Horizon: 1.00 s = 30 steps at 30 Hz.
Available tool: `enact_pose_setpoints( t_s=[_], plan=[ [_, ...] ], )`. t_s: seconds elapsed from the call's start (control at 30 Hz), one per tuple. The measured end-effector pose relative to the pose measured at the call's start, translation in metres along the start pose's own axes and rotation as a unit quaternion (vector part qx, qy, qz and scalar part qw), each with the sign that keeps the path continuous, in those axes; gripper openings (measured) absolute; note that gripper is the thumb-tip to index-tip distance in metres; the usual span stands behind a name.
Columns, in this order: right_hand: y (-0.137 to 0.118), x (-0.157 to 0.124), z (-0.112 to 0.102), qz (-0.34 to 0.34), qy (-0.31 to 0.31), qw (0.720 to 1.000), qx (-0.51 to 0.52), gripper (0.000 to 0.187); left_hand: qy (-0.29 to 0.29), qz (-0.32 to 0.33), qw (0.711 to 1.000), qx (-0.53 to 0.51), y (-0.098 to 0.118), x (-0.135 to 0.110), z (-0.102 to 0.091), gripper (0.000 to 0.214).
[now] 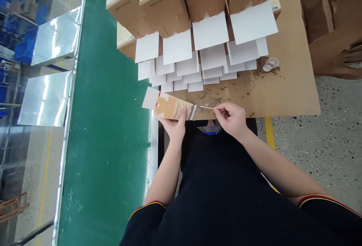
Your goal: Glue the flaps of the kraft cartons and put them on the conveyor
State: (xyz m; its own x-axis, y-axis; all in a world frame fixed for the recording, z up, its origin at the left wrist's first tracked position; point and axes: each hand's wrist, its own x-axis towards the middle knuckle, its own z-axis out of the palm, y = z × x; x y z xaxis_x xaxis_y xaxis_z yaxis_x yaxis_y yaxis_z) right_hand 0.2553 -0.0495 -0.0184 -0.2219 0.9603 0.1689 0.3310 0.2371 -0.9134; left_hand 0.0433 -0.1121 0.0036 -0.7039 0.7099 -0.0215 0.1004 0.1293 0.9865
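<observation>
My left hand (174, 124) is closed around a small printed carton (169, 106), thumb on its printed face. The carton lies tilted, with a white flap standing open at its left end and a narrow white edge showing at its right end. My right hand (231, 119) pinches a cotton swab (207, 107) between thumb and fingertips. The swab's white tip points left toward the carton, a short gap away from it. Beyond my hands, several cartons (164, 16) stand in stacked rows, their white flaps (210, 35) sticking out toward me.
A cardboard sheet (296, 87) with dark wet spots covers the work surface. On it sits a small clear cup (270, 64). A green conveyor belt (107, 144) runs along the left, with metal plates (45, 99) beyond its rail. Brown bags or wrapping (333, 31) stand at the right.
</observation>
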Motion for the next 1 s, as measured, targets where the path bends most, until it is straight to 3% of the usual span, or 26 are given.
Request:
enact_pose_setpoints(
  t_s=[0.2, 0.57, 0.73, 0.83, 0.93, 1.0],
  plan=[
    [0.003, -0.015, -0.022, 0.031, 0.029, 0.999, 0.014, 0.027, 0.004, 0.035, 0.998, 0.051, -0.007, -0.007, 0.004, 0.114],
    [0.005, -0.025, -0.030, 0.047, 0.048, 0.995, 0.078, 0.026, 0.007, -0.028, 0.997, 0.072, -0.018, -0.009, 0.011, 0.111],
    [0.006, -0.019, -0.041, 0.064, 0.019, 0.993, 0.094, 0.034, 0.009, -0.031, 0.998, 0.059, -0.016, -0.009, 0.010, 0.115],
    [0.005, -0.012, -0.054, 0.073, -0.012, 0.993, 0.093, 0.043, 0.086, 0.017, 0.995, 0.038, -0.012, 0.003, -0.018, 0.122],
    [0.001, -0.003, -0.065, 0.091, -0.044, 0.989, 0.104, 0.056, 0.194, 0.095, 0.975, 0.055, -0.015, 0.031, -0.072, 0.125],
    [-0.003, 0.004, -0.067, 0.117, -0.073, 0.982, 0.131, 0.065, 0.221, 0.127, 0.962, 0.093, -0.024, 0.054, -0.110, 0.121]
  ],
)
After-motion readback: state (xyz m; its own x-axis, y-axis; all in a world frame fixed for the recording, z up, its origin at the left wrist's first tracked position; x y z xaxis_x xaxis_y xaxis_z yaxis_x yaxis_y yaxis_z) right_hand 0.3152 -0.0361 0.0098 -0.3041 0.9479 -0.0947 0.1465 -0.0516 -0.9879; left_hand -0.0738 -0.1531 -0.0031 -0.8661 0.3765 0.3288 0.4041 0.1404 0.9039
